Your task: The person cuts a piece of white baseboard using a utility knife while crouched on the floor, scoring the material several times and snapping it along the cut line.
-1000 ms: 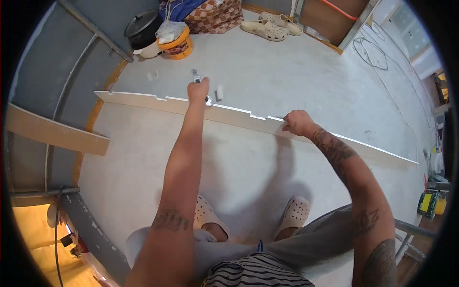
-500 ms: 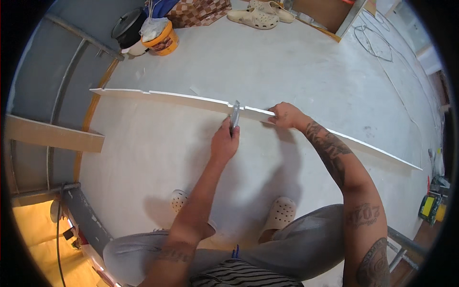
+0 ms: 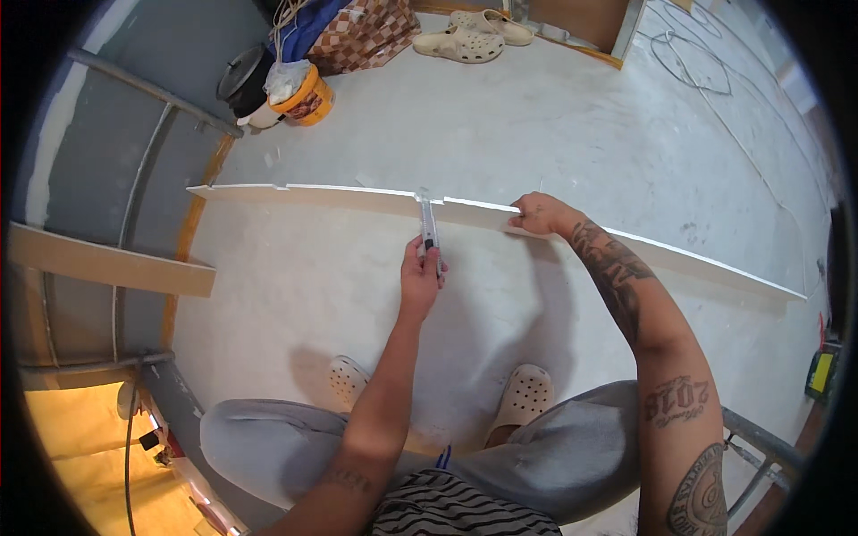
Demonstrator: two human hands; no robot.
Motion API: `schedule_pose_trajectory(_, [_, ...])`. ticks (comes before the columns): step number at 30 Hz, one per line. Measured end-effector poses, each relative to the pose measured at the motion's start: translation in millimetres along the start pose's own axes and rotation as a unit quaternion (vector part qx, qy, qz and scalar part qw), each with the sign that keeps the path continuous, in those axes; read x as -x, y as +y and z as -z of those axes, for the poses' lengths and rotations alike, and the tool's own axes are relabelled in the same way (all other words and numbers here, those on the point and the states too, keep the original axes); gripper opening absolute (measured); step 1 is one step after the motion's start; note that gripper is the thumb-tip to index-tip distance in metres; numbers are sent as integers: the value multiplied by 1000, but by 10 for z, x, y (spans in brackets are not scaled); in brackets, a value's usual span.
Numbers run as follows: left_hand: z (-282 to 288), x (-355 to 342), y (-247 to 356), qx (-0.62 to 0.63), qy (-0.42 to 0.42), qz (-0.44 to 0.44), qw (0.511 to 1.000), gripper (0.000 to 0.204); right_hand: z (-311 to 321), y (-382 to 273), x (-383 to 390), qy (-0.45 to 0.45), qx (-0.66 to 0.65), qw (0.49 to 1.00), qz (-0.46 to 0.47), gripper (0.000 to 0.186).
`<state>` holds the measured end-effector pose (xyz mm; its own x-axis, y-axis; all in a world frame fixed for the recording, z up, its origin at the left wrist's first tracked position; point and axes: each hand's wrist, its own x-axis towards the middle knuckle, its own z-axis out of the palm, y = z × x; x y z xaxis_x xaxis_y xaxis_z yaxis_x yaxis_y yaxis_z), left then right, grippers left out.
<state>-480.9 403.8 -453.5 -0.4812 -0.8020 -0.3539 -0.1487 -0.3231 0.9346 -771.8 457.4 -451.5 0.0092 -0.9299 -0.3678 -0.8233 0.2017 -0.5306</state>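
Note:
A long, narrow strip of board (image 3: 340, 200), likely plasterboard, stands on edge across the floor, its rough white edge up and its beige face toward me. Small notches break the upper edge, one left of the middle and one near the center. My left hand (image 3: 422, 284) is closed around a snap-off utility knife (image 3: 429, 230), whose far end lies at the central notch. To the right of it, my right hand (image 3: 542, 215) grips the strip over its upper edge. Its fingers wrap partly out of sight behind the board.
Another beige board (image 3: 112, 259) juts in from the left by metal scaffold tubes (image 3: 147, 82). At the back sit an orange bucket (image 3: 309, 100), a black pot (image 3: 245, 79), a checkered bag (image 3: 366, 36) and pale clogs (image 3: 458, 46). A cable (image 3: 706, 87) lies far right.
My left hand has drawn back slightly toward me, and the knife has turned more upright in view, its end now over the notch. The right hand keeps its grip.

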Motion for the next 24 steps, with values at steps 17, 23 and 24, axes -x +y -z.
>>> schedule_pose_trajectory(17, [122,-110,230,-586,168,-93,787,42,-34,-40,49,32,-4,999,-5,36])
schedule_pose_trajectory(23, [120,-113,166,-601,168,-108,774,43,35,-167,24,-10,8,999,-37,35])
schedule_pose_trajectory(24, [120,-119,161,-602,168,-108,773,43,40,-171,27,-9,7,999,-37,35])
